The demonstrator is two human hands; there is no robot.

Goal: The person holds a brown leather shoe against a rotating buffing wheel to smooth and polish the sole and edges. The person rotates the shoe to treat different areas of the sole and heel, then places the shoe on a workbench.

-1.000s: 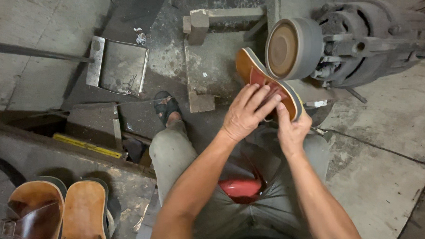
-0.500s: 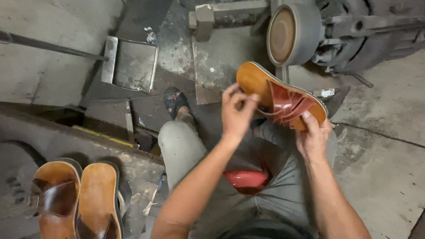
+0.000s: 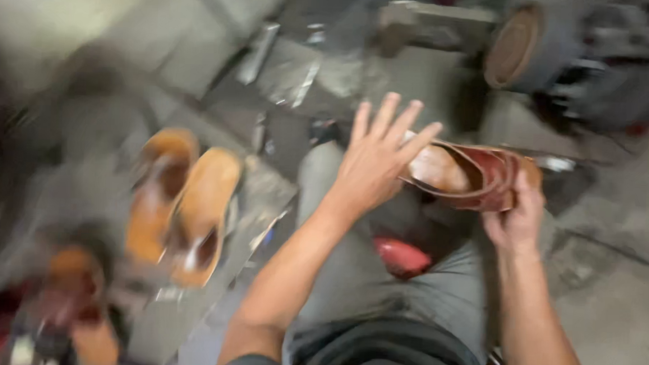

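The picture is motion-blurred. My right hand (image 3: pixel 517 218) grips a brown leather sandal (image 3: pixel 468 177) with dark red straps by its heel end, holding it level above my lap. My left hand (image 3: pixel 376 159) is spread wide, fingers apart, in front of the sandal's toe end; whether it touches the sandal is unclear. Two tan sandals (image 3: pixel 183 203) lie side by side on the floor to my left. A grinding machine with a round sanding wheel (image 3: pixel 512 49) stands ahead at upper right.
A red object (image 3: pixel 401 256) lies between my grey-trousered legs. More blurred footwear (image 3: pixel 77 274) sits at lower left. Metal plates and brackets (image 3: pixel 299 77) rest on the dirty concrete floor ahead.
The view has swung left, bringing the floor sandals toward the centre. My left hand has come off the sandal and spread open. The right hand still holds the sandal, now lower and level.
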